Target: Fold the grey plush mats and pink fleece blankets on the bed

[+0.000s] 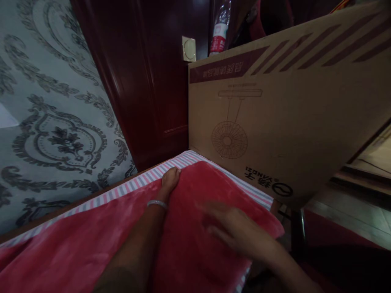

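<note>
A red plush blanket (189, 244) lies over a striped sheet (143, 178) in pink, grey and white. Near the blanket's far edge is my left hand (171, 179), its fingers curled closed on the red fabric; a silvery bracelet (157, 203) circles that wrist. My right hand (224, 224) hovers over or touches the blanket's right part, blurred by motion. Its fingers look stretched out with the thumb apart, and nothing shows in it. Whether it presses on the fabric I cannot tell.
A large cardboard box (284, 106) with a fan drawing stands along the right side. Behind it is a bottle (219, 32) with a red and white label. Dark red wood panelling (146, 81) and patterned wallpaper (67, 134) border the bed. A dark chair-like object (330, 232) sits lower right.
</note>
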The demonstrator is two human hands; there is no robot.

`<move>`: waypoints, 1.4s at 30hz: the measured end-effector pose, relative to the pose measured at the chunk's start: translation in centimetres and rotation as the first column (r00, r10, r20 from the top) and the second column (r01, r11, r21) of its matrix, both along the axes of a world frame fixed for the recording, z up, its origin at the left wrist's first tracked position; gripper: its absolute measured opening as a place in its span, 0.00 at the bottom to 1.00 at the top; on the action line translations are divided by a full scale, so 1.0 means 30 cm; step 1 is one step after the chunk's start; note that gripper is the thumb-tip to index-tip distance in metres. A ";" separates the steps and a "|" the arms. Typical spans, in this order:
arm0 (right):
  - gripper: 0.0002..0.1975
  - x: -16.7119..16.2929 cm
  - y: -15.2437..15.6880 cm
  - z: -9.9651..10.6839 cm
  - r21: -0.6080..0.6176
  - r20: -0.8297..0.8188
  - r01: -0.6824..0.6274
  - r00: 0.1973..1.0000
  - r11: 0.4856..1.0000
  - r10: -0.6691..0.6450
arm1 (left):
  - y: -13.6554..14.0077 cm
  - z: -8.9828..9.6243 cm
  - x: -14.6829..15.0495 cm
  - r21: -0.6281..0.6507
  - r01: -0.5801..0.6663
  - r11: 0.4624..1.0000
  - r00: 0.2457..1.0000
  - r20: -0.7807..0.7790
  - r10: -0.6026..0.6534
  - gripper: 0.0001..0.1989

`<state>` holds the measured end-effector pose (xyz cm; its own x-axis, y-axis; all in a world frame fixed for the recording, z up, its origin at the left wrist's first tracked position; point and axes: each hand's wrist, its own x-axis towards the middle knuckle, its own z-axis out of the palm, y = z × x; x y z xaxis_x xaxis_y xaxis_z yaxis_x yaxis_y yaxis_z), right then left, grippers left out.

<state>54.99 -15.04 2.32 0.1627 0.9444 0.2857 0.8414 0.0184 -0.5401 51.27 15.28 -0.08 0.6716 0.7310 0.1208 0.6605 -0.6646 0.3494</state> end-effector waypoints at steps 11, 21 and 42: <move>0.34 0.223 0.014 -0.220 -0.307 0.411 0.614 0.775 0.727 -0.481 | 0.014 -0.026 0.016 0.018 0.010 1.000 1.000 -0.014 -0.010 0.14; 0.34 0.240 -0.074 -0.299 -0.211 0.503 0.641 0.719 0.738 -0.481 | 0.107 0.081 -0.115 -0.132 0.141 0.981 0.986 -0.068 -0.150 0.14; 0.18 0.507 0.293 -0.124 -0.249 0.204 0.667 0.745 0.703 -0.635 | 0.190 0.057 -0.296 -0.050 0.073 0.996 0.984 -0.162 -0.080 0.04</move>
